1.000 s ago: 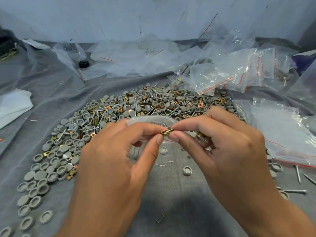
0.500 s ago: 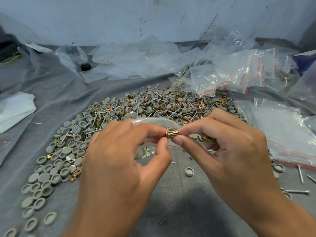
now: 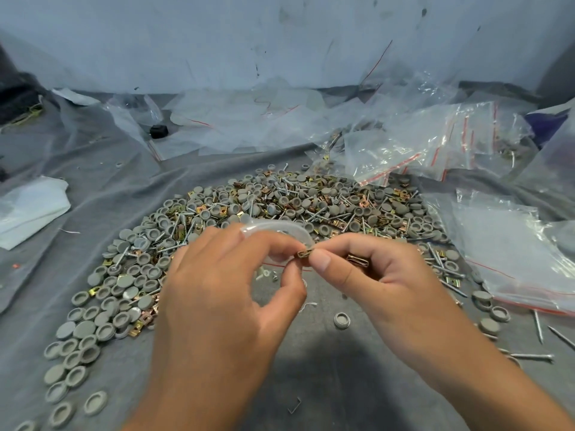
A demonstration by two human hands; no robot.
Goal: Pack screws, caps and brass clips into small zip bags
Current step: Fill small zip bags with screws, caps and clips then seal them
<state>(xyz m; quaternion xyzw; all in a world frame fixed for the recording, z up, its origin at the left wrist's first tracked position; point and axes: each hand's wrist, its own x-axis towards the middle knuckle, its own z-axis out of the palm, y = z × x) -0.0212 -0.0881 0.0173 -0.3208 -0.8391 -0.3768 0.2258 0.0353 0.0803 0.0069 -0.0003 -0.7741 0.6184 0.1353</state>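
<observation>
No text, label, brand, number or sign can be read anywhere in the head view. The clear zip bags (image 3: 413, 157) carry only plain red strips along their seals, with no printing that shows. The grey caps (image 3: 306, 202) in the heap have bare faces, and the marks on the pale wall (image 3: 280, 42) behind are scuffs and scratches, not letters.
</observation>
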